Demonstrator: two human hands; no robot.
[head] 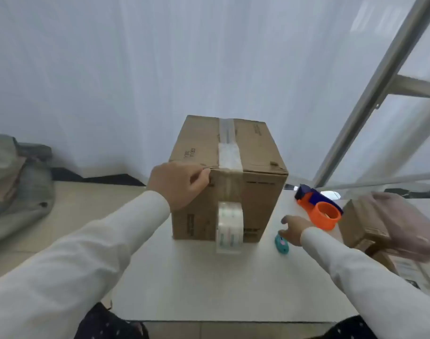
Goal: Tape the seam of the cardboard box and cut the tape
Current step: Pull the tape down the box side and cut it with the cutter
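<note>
A brown cardboard box (255, 152) stands in the middle of the white table (197, 285). Clear tape runs along its top seam and down the near face, where the clear tape roll (230, 227) hangs from the strip. My left hand (179, 183) rests on the box's near top-left edge, thumb on the rim and fingers curled against the face. My right hand (294, 230) is low over the table to the right of the box, fingers spread over a small teal cutter (281, 244); whether it touches the cutter I cannot tell.
An orange and blue tape dispenser (319, 206) lies on the table behind my right hand. Another cardboard box (370, 223) under a pinkish bag sits at the right edge. A metal frame (370, 94) leans at the right. Grey bundles (15, 187) lie on the floor at left.
</note>
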